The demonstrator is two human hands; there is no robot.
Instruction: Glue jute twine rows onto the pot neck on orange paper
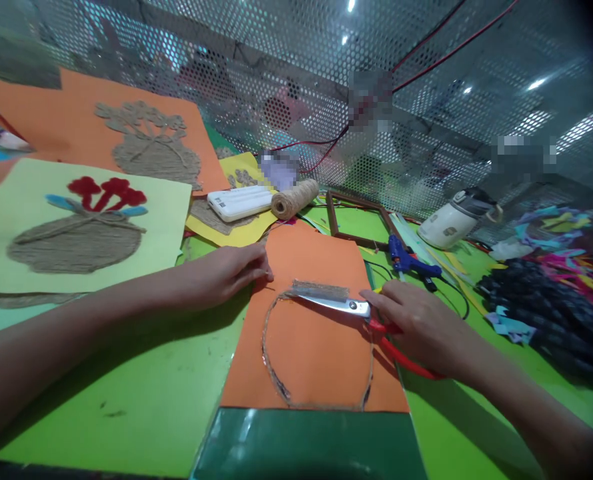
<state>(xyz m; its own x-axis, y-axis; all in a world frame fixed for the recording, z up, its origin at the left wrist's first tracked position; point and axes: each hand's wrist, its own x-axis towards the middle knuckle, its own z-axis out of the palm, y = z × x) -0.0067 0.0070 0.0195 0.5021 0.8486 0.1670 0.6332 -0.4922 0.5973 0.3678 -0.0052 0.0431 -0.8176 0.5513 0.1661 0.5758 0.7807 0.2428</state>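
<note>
An orange sheet (321, 367) lies in front of me, with a vase outline of jute twine (265, 343) and a short band of twine rows (321, 288) at its top. My right hand (416, 320) grips red-handled scissors (343, 305); their blades lie along the band, tips at its left end. At the sheet's left edge, my left hand (241, 270) is closed in a pinch. A thin strand of twine shows by its fingertips, though the grip is partly hidden. Beyond the sheet lies the twine spool (296, 200).
Finished twine-vase pictures, one on yellow-green paper (166, 267) and one on orange (76, 133), lie left. A white power bank (241, 202), brown frame (359, 239), blue glue gun (411, 260) and white bottle (449, 220) stand behind. Black material (541, 313) is heaped right.
</note>
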